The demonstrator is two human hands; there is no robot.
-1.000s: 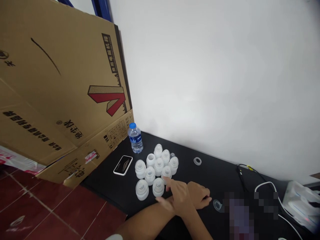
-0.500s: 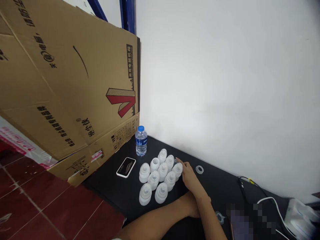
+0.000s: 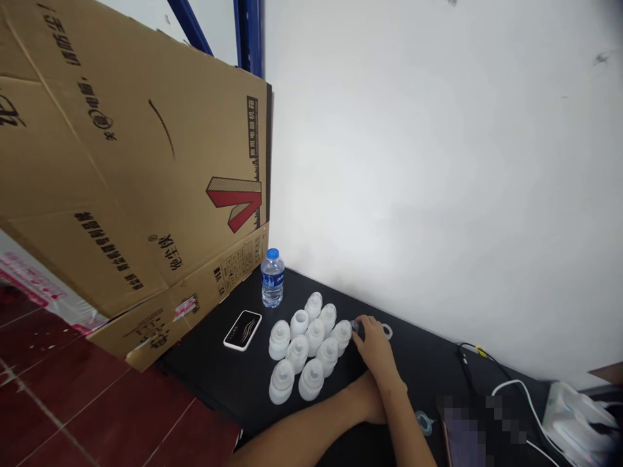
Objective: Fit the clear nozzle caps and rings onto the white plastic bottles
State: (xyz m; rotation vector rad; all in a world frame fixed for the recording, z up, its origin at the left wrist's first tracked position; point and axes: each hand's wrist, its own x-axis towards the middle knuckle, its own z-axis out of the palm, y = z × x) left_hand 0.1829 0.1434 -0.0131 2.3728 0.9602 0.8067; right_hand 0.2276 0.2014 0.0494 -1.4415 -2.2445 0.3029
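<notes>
My right hand point(image 3: 374, 334) is closed over the black table, thumb and index finger pinched on a small clear teat-like piece point(image 3: 355, 326) beside the group of bottles. Several small white bottles point(image 3: 315, 334) with clear teat-shaped tops stand close together to its left. One white bottle point(image 3: 299, 322) among them has an open, bare neck. Just past my right hand lies a clear ring point(image 3: 387, 331). My left hand point(image 3: 374, 397) rests under my right forearm, and its fingers are hidden.
A water bottle point(image 3: 272, 279) and a white-rimmed black device point(image 3: 242, 331) stand left of the bottles. A large cardboard box point(image 3: 146, 162) walls off the left. Right of my arm are another clear ring-like piece point(image 3: 424, 423), a phone-like object point(image 3: 464, 434) and white cables point(image 3: 525, 389).
My right hand has moved slightly right and toward me, away from the bottles, with the clear piece now between its fingertips. My left arm has barely moved. The view has shifted slightly.
</notes>
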